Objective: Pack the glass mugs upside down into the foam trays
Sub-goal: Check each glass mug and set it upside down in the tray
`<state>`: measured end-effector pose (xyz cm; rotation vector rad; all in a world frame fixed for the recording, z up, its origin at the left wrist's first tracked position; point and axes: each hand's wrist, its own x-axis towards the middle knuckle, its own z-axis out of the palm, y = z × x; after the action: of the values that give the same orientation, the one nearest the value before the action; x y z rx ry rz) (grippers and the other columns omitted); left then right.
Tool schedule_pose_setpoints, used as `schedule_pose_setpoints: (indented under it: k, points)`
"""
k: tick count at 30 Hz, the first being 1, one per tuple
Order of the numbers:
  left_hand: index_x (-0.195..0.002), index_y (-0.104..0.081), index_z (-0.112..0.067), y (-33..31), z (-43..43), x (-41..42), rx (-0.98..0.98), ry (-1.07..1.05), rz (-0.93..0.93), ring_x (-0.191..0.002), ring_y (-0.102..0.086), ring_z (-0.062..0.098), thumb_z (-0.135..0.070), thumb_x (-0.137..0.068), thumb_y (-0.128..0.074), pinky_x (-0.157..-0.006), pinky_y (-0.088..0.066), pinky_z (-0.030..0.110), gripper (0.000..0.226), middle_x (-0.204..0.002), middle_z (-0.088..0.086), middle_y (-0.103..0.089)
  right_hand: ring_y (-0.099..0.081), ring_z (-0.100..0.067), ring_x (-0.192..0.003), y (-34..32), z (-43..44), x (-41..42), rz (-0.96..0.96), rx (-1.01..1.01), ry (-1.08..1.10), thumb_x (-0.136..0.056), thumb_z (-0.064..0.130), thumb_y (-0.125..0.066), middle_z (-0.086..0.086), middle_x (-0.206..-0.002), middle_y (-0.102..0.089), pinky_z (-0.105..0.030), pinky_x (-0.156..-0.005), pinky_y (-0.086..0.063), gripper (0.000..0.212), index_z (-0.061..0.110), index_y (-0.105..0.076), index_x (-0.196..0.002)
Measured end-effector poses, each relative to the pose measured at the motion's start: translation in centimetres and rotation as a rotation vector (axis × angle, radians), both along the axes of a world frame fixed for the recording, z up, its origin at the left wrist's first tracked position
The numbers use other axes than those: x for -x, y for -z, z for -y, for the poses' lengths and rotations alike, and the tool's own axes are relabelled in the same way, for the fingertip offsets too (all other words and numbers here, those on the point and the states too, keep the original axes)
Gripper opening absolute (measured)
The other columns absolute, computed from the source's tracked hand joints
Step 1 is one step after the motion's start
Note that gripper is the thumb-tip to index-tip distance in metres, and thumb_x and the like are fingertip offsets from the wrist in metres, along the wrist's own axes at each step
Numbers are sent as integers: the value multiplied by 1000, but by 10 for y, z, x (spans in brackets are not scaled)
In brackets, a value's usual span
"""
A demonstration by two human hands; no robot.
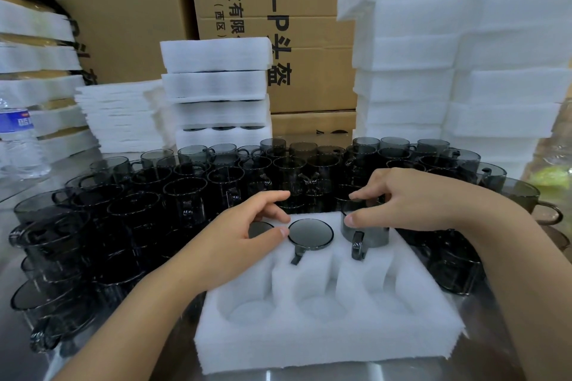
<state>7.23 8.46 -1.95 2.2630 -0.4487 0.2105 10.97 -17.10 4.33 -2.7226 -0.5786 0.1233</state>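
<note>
- In the white foam tray's (328, 340) far row, one smoky grey glass mug (310, 233) is sitting inverted, seated.
- The right hand (411, 198) is gripping a second mug (368, 233), half-sunk, far-right.
- The left hand (247, 226) is seemingly pinching a third mug (259, 228), far-left.
- Three near pockets (322, 303) are waiting empty.

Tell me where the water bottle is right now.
Head view: the water bottle stands at the far left edge, in front of the left foam stack.

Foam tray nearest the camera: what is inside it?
Far row: three upside-down mugs; left mug mostly hidden under the left hand, right mug gripped by the right hand. Near pockets: bare foam.
</note>
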Motion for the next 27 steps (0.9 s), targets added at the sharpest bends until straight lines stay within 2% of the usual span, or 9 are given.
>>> schedule_pose_setpoints:
  k: [2, 3, 6, 10, 14, 17, 21, 23, 27]
  points:
    - [-117, -43, -64, 0, 0, 0, 5, 1, -1, -101, -60, 13, -50, -78, -54, -93, -48, 45, 43, -110, -29, -60, -60, -21, -108, 1, -1, 0, -18, 5, 12, -58, 76, -54, -2, -112, -65, -40, -96, -46, 67, 37, -66, -111]
    - [-117, -44, -64, 0, -1, 0, 6, 3, -2, -101, -60, 11, -51, -78, -54, -93, -48, 44, 43, -110, -29, -59, -60, -21, -108, 0, -1, 0, -30, 5, 13, -58, 76, -54, -1, -113, -65, -37, -95, -47, 66, 37, -66, -111]
    - [-116, -47, -61, 1, -1, -1, 8, 8, 7, -103, -59, 5, -44, -84, -58, -94, -48, 40, 38, -110, -29, -60, -54, 1, -100, -3, 0, 4, -62, 25, -4, -59, 79, -59, 21, -111, -56, -15, -80, -40, 73, 43, -56, -123]
    - [-117, -51, -54, 2, -3, -3, -6, 8, 25, -106, -56, -4, -30, -91, -61, -92, -48, 24, 37, -109, -30, -60, -53, 4, -87, -6, 0, 6, -51, 26, -26, -44, 81, -56, 23, -104, -53, -13, -72, -38, 84, 43, -57, -119]
    - [-117, -55, -49, 2, -3, -3, 8, 22, 21, -107, -55, -9, -26, -91, -61, -84, -40, 3, 35, -109, -30, -60, -52, 1, -86, -5, 0, 7, -43, 11, -45, -44, 79, -61, 21, -104, -52, -17, -73, -40, 72, 45, -56, -108]
    - [-115, -56, -49, 2, -3, -2, 12, 21, 26, -107, -55, -9, -27, -90, -61, -85, -39, 3, 34, -108, -31, -60, -52, 0, -86, -3, 0, 6, -22, 20, -45, -54, 71, -71, 19, -102, -50, -20, -75, -43, 59, 43, -56, -103]
    - [-111, -57, -50, 1, -2, -1, 11, 21, 26, -107, -55, -9, -27, -90, -61, -87, -41, 8, 31, -107, -32, -60, -53, -2, -86, -2, 0, 7, -16, 14, -48, -52, 69, -73, 18, -98, -49, -22, -78, -45, 59, 41, -57, -101]
    - [-110, -58, -49, 0, -1, -1, 1, 23, 35, -107, -55, -10, -27, -90, -61, -88, -41, 9, 30, -107, -32, -60, -53, 1, -85, -2, -1, 6, -9, 13, -42, -50, 70, -73, 19, -96, -51, -19, -72, -42, 61, 41, -60, -103]
    - [-109, -60, -47, -1, -1, 0, 1, 32, 49, -106, -54, -12, -26, -90, -61, -87, -37, 3, 28, -107, -32, -59, -53, 5, -81, 0, -3, 3, -24, 50, -31, -55, 70, -72, 22, -88, -55, -14, -64, -34, 69, 41, -63, -116]
